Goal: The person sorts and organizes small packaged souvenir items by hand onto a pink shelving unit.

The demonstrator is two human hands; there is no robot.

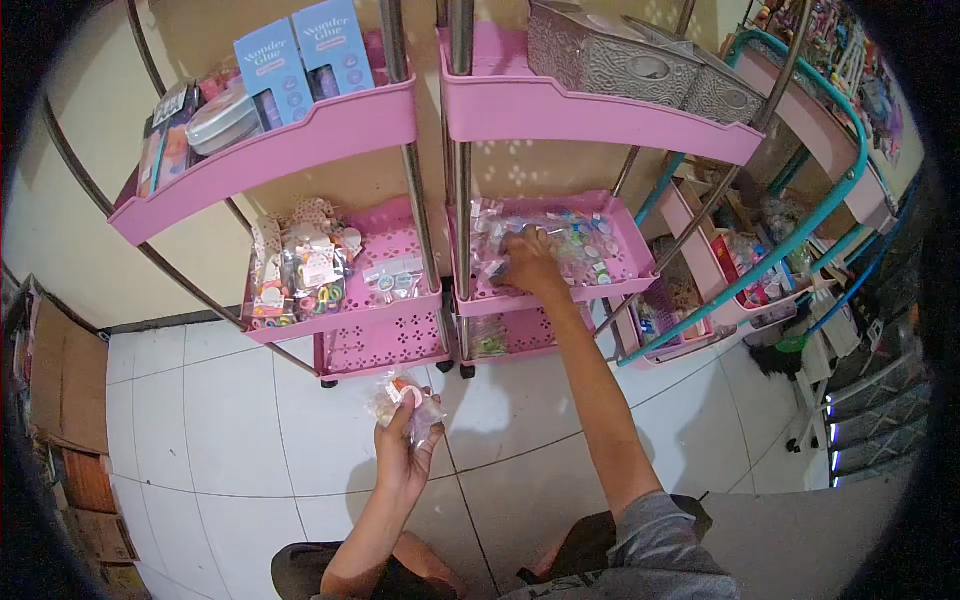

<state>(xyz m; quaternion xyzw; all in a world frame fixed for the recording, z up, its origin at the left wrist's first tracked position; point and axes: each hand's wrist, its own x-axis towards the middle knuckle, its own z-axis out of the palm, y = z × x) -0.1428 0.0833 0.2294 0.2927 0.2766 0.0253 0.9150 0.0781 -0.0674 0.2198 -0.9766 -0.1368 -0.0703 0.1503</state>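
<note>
My left hand (408, 432) is closed around several small clear plastic packets (388, 402), held above the tiled floor in front of the carts. A round pale label and a bit of orange show through the wrapping. My right hand (530, 264) reaches into the middle tier of the right pink cart (560, 292). Its fingers bend down among clear packets (575, 240) with small round pastel items inside. The fingertips are partly hidden, and what they grip is too small to make out.
The left pink cart (345, 318) carries packets of colourful hair ties (318, 265); blue Wonder Glue boxes (305, 60) stand above. A silver embossed basket (640, 65) sits on the right cart's top tier. A teal-framed rack (855, 130) is at right, a cardboard box (70, 370) at left.
</note>
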